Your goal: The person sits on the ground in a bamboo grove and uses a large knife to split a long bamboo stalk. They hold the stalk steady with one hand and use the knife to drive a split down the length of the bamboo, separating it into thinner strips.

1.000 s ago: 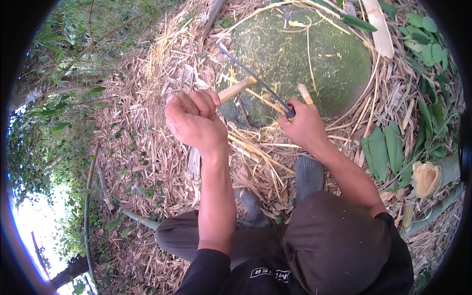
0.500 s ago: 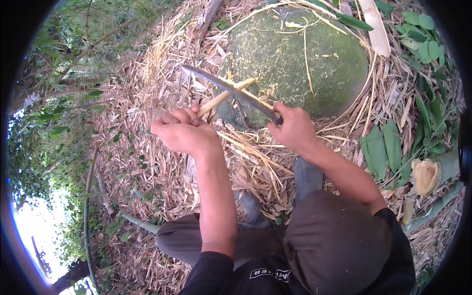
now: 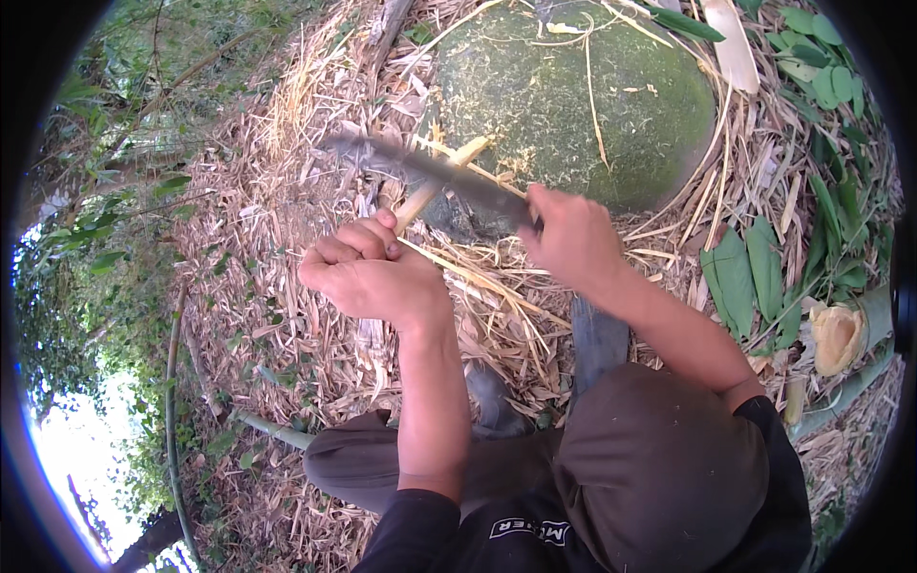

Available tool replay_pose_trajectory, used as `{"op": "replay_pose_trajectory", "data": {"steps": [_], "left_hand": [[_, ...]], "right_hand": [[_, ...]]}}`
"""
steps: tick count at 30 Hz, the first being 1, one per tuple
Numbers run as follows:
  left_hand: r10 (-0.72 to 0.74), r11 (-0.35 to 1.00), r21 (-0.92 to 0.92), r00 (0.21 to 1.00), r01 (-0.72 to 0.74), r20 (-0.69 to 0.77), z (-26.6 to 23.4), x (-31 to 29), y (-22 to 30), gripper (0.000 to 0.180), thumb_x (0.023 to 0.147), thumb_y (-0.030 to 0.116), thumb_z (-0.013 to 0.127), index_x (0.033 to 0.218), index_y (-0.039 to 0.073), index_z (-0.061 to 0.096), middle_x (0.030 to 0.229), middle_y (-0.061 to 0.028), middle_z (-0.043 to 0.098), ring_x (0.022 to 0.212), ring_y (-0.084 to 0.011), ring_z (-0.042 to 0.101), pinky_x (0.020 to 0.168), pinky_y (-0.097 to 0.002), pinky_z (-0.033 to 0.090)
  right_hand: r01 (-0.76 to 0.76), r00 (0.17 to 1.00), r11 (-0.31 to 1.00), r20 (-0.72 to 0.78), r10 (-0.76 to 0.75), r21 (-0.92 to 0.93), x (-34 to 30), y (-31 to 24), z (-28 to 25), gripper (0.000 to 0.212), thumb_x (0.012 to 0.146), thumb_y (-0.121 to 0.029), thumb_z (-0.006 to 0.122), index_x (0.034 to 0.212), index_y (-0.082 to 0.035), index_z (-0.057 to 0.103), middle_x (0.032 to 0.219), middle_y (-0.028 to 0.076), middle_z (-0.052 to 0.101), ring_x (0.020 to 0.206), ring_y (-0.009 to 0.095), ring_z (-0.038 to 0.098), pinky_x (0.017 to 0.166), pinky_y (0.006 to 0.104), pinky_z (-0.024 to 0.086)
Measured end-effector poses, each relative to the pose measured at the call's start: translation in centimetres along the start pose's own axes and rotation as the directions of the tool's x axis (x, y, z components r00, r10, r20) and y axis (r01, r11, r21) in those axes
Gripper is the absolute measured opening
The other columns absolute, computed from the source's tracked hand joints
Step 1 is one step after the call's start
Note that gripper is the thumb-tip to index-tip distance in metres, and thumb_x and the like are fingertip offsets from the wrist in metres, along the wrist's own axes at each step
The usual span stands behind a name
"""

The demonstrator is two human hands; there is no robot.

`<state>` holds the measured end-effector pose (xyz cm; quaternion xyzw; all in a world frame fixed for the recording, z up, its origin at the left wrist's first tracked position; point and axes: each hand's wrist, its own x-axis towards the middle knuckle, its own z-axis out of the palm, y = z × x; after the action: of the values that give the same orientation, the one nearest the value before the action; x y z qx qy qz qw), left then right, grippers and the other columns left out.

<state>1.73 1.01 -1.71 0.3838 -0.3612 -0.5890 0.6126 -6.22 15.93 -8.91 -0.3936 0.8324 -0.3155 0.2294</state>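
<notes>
We're looking straight down at a squatting person in dark trousers, both forearms reaching out over a bed of dry bamboo litter (image 3: 287,220). The left hand (image 3: 368,272) is curled into a tight fist around the near end of a pale bamboo stick (image 3: 435,181), fingers (image 3: 358,239) wrapped over it, knuckles up. The stick runs up and away from that fist, its cut tip ending just at the edge of the mossy green stone (image 3: 573,105).

Over on the other side, the right hand (image 3: 568,234) is closed firmly on the handle of a long knife (image 3: 430,172). The blade stretches leftward from that grip, blurred, and crosses over the stick between the left fist and the stick's far tip. So the stick sits ahead of the left hand and to the left of the right hand, with the blade laid across it. Whether the edge is actually biting into the wood, we cannot tell; the blur hides it.

Off to the right, green leaves (image 3: 755,277) lie in a cluster, and a yellowish cut stump (image 3: 839,336) sits near them.
</notes>
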Motion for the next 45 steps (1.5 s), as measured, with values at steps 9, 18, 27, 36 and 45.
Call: {"op": "replay_pose_trajectory", "data": {"steps": [9,18,27,36,45], "left_hand": [[0.052,0.998,0.034,0.999,-0.052,0.007,0.2,-0.9,-0.2,0.028,0.103,0.017,0.033,0.076,0.012,0.029,0.056,0.001,0.019,0.05,-0.0128,0.023,0.062,-0.0328,0.044],[0.027,0.999,0.037,1.0,-0.026,-0.005,0.0,-0.9,-0.1,0.03,0.102,0.018,0.03,0.073,0.014,0.027,0.055,0.0018,0.016,0.05,-0.0125,0.021,0.064,-0.0336,0.044],[0.046,0.999,0.013,0.998,-0.047,0.054,-0.5,-0.8,-0.4,0.023,0.107,0.013,0.03,0.085,0.012,0.031,0.056,0.001,0.021,0.05,-0.012,0.024,0.061,-0.0325,0.043],[0.034,0.997,0.073,0.999,-0.033,-0.01,0.1,0.0,-0.2,0.031,0.103,0.019,0.032,0.073,0.013,0.029,0.055,0.0013,0.017,0.05,-0.0132,0.022,0.06,-0.0341,0.043],[0.112,0.994,-0.082,0.623,-0.077,0.774,-3.1,0.6,-1.1,0.05,0.099,0.023,0.042,0.053,0.012,0.026,0.046,0.0016,0.024,0.043,-0.0133,0.022,0.051,-0.0344,0.038]], "right_hand": [[-0.052,0.999,0.998,-0.008,0.052,-0.022,1.6,0.3,-0.6,0.027,0.084,-0.022,0.072,0.099,-0.006,0.057,0.08,0.017,0.069,0.07,0.036,0.072,0.063,0.0477,0.059],[-0.149,0.989,0.989,0.003,0.149,0.002,2.0,1.5,-0.6,0.025,0.087,-0.02,0.071,0.103,-0.003,0.061,0.08,0.018,0.07,0.07,0.034,0.072,0.068,0.0461,0.061],[-0.194,0.979,0.981,0.065,0.196,-0.024,2.0,2.4,-1.0,0.027,0.087,-0.02,0.07,0.105,-0.002,0.06,0.077,0.018,0.069,0.069,0.037,0.072,0.065,0.0484,0.06],[-0.198,0.98,0.979,0.009,0.199,-0.05,1.7,2.7,-0.7,0.026,0.087,-0.021,0.069,0.102,-0.001,0.06,0.08,0.023,0.07,0.075,0.043,0.071,0.07,0.0513,0.058],[-0.135,0.991,0.991,0.024,0.134,0.027,0.5,2.3,-1.6,0.024,0.084,-0.019,0.07,0.099,-0.003,0.06,0.078,0.02,0.07,0.073,0.04,0.07,0.069,0.0504,0.057]]}}
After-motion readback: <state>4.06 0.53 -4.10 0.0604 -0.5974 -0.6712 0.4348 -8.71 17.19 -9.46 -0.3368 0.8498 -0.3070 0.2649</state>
